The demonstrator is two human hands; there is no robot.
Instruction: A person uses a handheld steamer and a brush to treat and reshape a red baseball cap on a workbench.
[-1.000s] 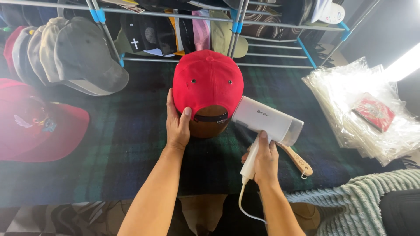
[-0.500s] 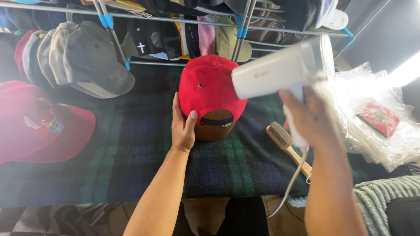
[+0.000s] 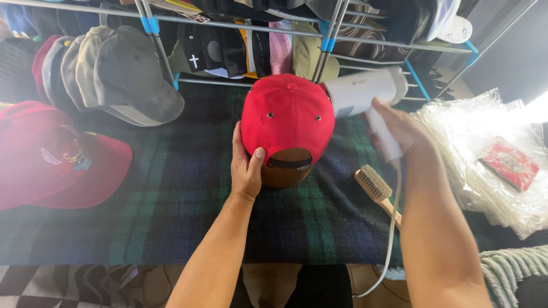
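Soft, light red cap (image 3: 287,114) on a brown form mid-tabletop, steadied at its rear left edge by left hand (image 3: 246,166); right hand (image 3: 399,130) clamped on white handheld steamer (image 3: 365,94), rigid, best held by handle.

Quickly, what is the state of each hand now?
Left hand: open, flat against the red cap.
Right hand: closed on the handle of the white steamer.
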